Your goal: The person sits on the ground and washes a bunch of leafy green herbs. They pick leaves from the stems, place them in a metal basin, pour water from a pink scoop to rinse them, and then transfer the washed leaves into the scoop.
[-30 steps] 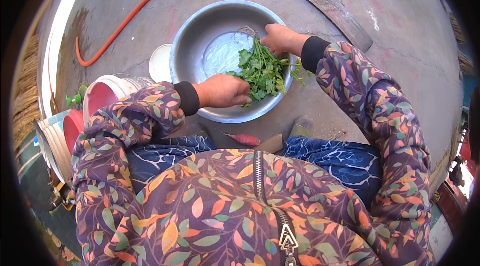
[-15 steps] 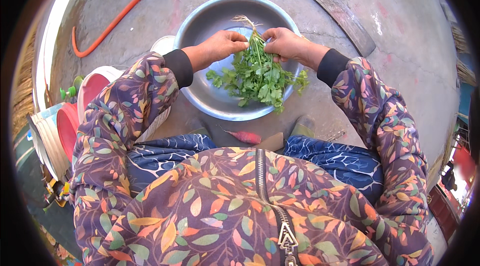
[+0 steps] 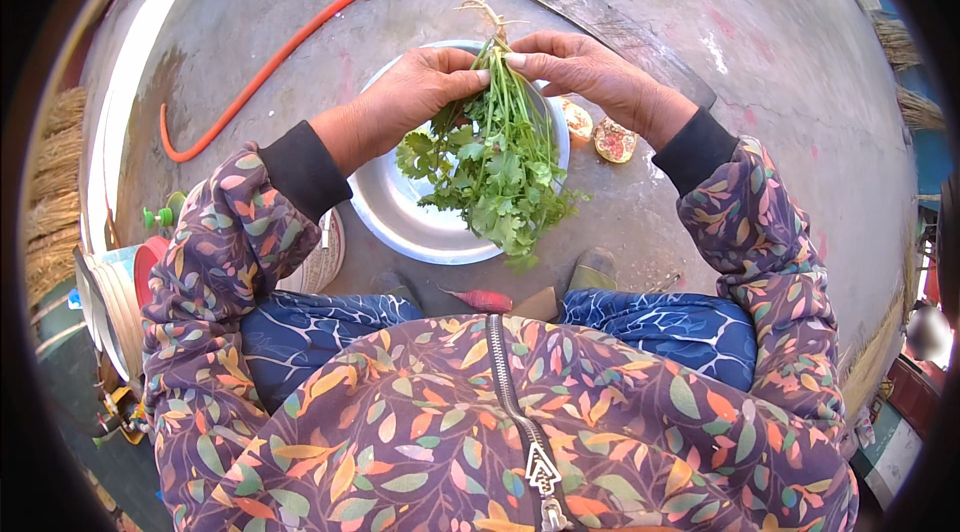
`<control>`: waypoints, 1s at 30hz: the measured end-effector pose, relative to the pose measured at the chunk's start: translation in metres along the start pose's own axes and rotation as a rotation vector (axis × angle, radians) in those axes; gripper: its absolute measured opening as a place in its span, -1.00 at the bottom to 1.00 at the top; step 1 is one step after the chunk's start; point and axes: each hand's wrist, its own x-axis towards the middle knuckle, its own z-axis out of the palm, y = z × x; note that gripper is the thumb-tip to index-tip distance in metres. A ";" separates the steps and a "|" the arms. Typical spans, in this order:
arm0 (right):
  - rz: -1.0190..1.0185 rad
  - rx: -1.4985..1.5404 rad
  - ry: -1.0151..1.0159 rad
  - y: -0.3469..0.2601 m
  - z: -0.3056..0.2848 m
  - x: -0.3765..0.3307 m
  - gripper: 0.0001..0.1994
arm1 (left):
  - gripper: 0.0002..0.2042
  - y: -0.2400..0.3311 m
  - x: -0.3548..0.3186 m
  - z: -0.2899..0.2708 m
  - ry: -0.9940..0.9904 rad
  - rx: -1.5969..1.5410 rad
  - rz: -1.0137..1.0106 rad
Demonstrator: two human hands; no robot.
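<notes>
Above a metal basin [image 3: 385, 222] I hold a leafy green bunch of cilantro [image 3: 500, 177], its pale roots pointing away from me and its leaves hanging towards me. My left hand [image 3: 420, 97] is closed, thumb and fingers pinching the stems from the left just below the roots. From the other side my right hand [image 3: 600, 82] grips the stems near the root end, thumb on top. The leaves hide part of the basin, and some spill past its near right rim. How far the hidden fingers wrap round the stems does not show.
Cut fruit halves [image 3: 613, 140] lie right of the basin. A red root vegetable [image 3: 482, 300] lies between my feet. Past the basin are an orange hose [image 3: 290, 47] and a long dark board [image 3: 610, 27]. Buckets [image 3: 110, 307] stand at left; straw brooms [image 3: 60, 192] lie beyond.
Both hands have lifted the cilantro, which looks larger and nearer. The view has shifted, so the basin appears lower and smaller, and the fruit halves now show beside it.
</notes>
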 end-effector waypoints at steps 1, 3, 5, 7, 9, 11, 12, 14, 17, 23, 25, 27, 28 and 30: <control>-0.021 0.055 -0.042 0.001 0.001 0.000 -0.56 | -0.76 0.003 0.001 0.005 0.019 -0.002 0.000; -0.008 0.198 -0.088 -0.004 0.007 -0.004 -0.63 | -0.77 0.009 -0.001 0.013 0.070 0.047 0.006; -0.020 0.339 -0.119 -0.001 0.007 -0.001 -0.66 | -0.77 0.019 -0.009 0.022 0.137 0.102 0.003; -0.003 0.428 -0.105 0.002 0.007 -0.001 -0.71 | -0.77 0.020 -0.012 0.024 0.223 0.170 -0.010; -0.013 0.425 -0.090 0.000 0.008 -0.002 -0.70 | -0.77 0.022 -0.017 0.021 0.313 0.253 0.035; -0.024 0.459 -0.072 0.000 0.007 0.002 -0.72 | -0.78 0.028 -0.027 0.019 0.410 0.257 0.178; -0.042 0.524 -0.073 0.001 0.006 0.002 -0.73 | -0.78 0.031 -0.035 0.022 0.462 0.258 0.247; -0.069 0.645 -0.058 0.003 0.001 -0.003 -0.76 | -0.81 0.034 -0.049 0.034 0.478 0.201 0.278; -0.141 0.727 -0.053 0.008 -0.004 0.000 -0.77 | -0.82 0.030 -0.065 0.053 0.429 0.047 0.253; -0.156 0.789 -0.050 0.008 -0.003 -0.002 -0.77 | -0.77 0.012 -0.059 0.075 0.453 0.058 0.276; -0.144 0.792 -0.050 0.009 -0.004 -0.002 -0.77 | -0.78 0.011 -0.052 0.073 0.442 0.113 0.288; -0.148 0.777 -0.025 0.011 -0.002 -0.003 -0.76 | -0.79 0.010 -0.050 0.076 0.423 0.151 0.273; -0.146 0.769 -0.011 0.012 0.000 -0.004 -0.76 | -0.80 0.008 -0.049 0.078 0.411 0.167 0.265; -0.165 0.759 0.004 0.008 0.003 -0.006 -0.75 | -0.83 0.010 -0.048 0.081 0.408 0.123 0.261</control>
